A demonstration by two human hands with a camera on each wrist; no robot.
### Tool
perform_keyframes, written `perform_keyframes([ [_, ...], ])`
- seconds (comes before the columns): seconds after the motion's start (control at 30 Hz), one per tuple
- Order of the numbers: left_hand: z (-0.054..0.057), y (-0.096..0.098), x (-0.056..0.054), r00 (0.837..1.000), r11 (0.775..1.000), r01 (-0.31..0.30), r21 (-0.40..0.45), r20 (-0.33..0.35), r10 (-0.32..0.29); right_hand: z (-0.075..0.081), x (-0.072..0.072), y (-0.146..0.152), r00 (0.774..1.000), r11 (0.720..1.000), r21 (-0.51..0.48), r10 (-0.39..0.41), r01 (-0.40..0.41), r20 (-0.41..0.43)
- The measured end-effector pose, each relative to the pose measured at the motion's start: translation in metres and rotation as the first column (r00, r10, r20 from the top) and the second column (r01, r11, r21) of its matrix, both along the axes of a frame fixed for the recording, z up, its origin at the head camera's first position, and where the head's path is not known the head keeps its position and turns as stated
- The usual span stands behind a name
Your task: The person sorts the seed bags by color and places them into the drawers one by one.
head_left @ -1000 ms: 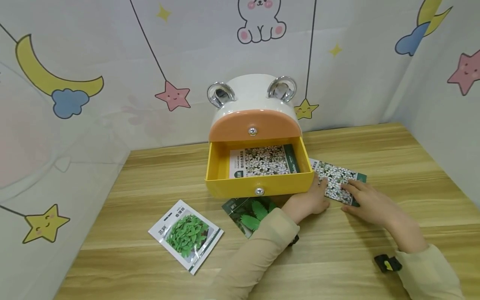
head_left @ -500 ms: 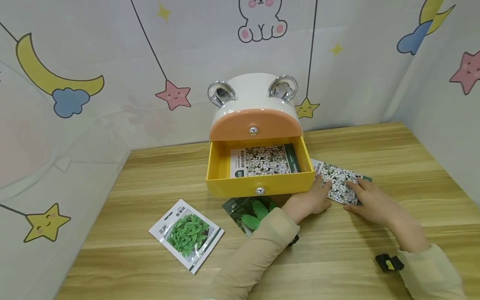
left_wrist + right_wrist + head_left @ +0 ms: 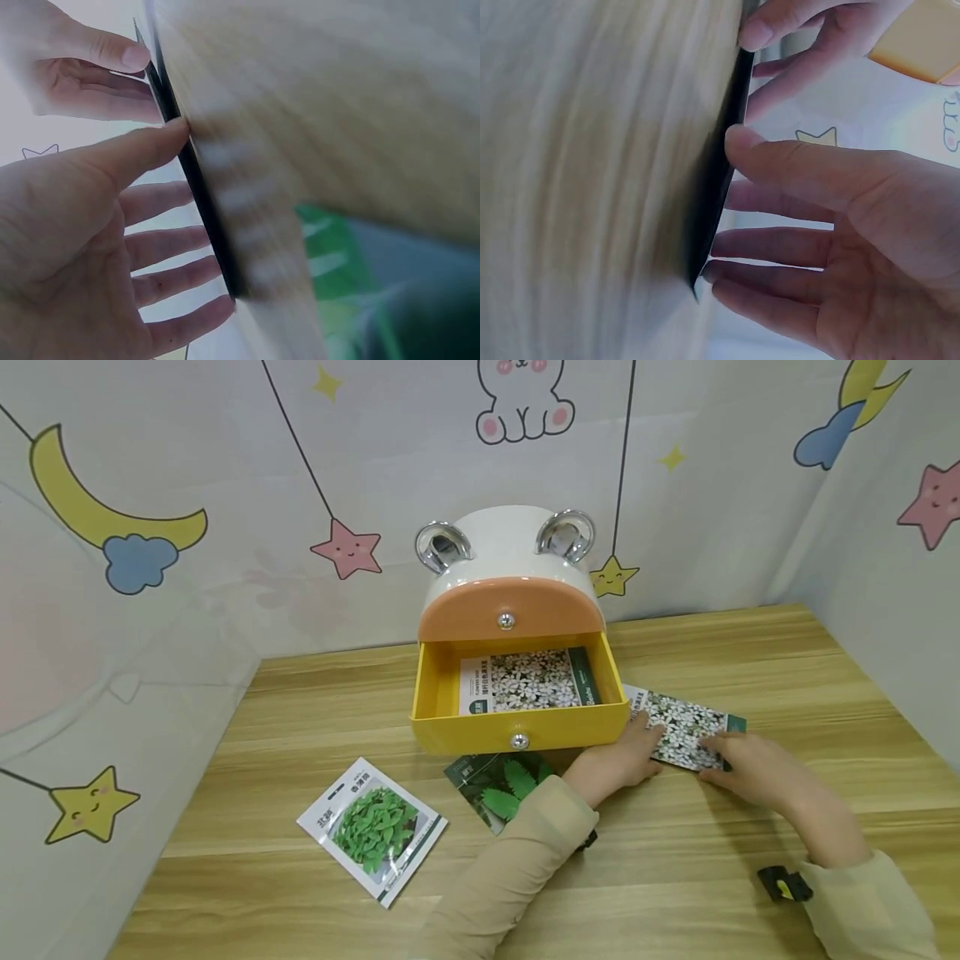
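Observation:
A seed packet with white flowers point(image 3: 688, 731) lies beside the open yellow drawer point(image 3: 457, 731). My left hand point(image 3: 621, 760) touches its left part, the thumb at the near edge and the fingers extended over the top. On its right part rests my right hand point(image 3: 753, 770), fingers nearly straight and thumb at the near edge. The left wrist view shows the left hand point(image 3: 90, 232) along the packet's dark edge point(image 3: 206, 210). In the right wrist view the right hand point(image 3: 832, 217) touches that same edge, seen almost end-on.
Inside the drawer lies a similar white-flower packet point(image 3: 534, 681). The white drawer box point(image 3: 502, 535) has silver ears and an orange front. Left on the wooden table point(image 3: 300, 718) is a mint-leaf packet point(image 3: 375, 831). A dark green leaf packet point(image 3: 495, 789) lies partly under the left sleeve.
The white-flower packet on the table has slid slightly right. My right hand has moved right with it, while the left hand stays near the drawer's corner.

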State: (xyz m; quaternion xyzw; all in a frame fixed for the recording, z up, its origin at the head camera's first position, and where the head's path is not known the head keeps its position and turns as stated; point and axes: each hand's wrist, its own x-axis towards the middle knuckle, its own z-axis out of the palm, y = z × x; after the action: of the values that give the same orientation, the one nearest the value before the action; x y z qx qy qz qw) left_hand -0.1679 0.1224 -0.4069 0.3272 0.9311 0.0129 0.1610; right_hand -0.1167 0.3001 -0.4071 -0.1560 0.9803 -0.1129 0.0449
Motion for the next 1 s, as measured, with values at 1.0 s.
perform_keyframes([
  [1.0, 0.005, 0.01, 0.012, 0.979, 0.993, 0.099, -0.067, -0.173, -0.109, 0.024, 0.015, 0.007, 0.999, 0.999, 0.015, -0.04, 0.039, 0.004],
])
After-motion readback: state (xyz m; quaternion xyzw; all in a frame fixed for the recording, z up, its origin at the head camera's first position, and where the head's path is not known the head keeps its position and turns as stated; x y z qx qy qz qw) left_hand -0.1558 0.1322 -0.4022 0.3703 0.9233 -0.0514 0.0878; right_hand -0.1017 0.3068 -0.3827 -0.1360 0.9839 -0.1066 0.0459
